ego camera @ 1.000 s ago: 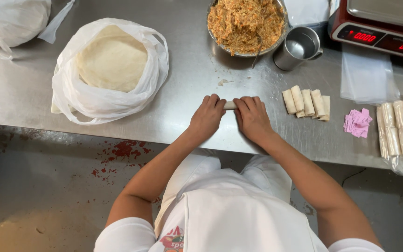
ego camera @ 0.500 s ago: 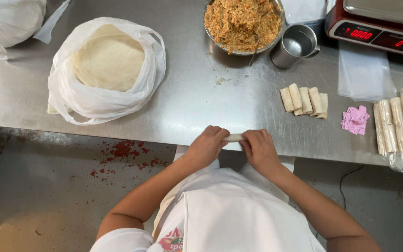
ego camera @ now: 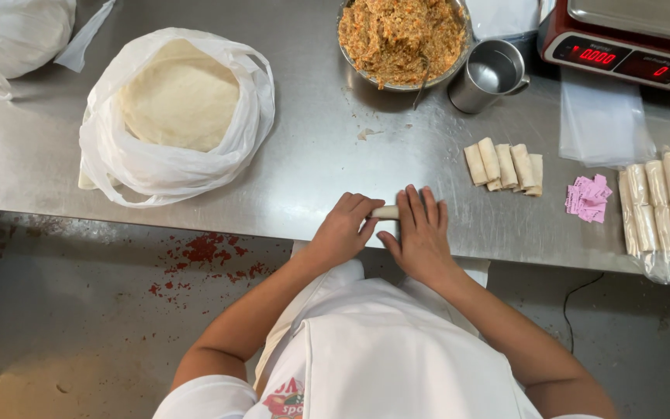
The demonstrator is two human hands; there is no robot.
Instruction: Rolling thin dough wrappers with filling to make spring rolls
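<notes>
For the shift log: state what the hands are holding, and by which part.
Both hands press one pale wrapper roll on the steel table: left hand over its left end, right hand over its right.

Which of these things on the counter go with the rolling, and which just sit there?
In use: left hand, right hand, roll, wrappers, filling bowl, finished rolls.
Lying about: metal cup, scale, pink slips.
</notes>
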